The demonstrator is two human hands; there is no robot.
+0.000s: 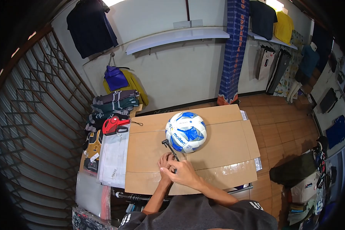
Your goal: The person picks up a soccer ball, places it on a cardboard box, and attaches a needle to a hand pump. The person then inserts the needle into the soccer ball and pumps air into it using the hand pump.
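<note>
A white, blue and silver football [186, 132] marked "molten" rests on a flattened cardboard sheet [149, 153]. Just below it, my right hand [184, 174] is closed around a thin black rod with a T-shaped end [171, 150]. The T end points up and left, close to the lower left of the ball. My left hand [165, 164] is against the right one, its fingers curled. What those left fingers grip is hidden between the two hands. Neither hand touches the ball.
A red and black handheld tool [115, 125] with a cord lies left of the cardboard, on white packaged items [113, 153]. Folded clothes [117, 101] are stacked behind it. A metal folding gate [38, 115] stands at the left, and tiled floor [274, 126] shows at the right.
</note>
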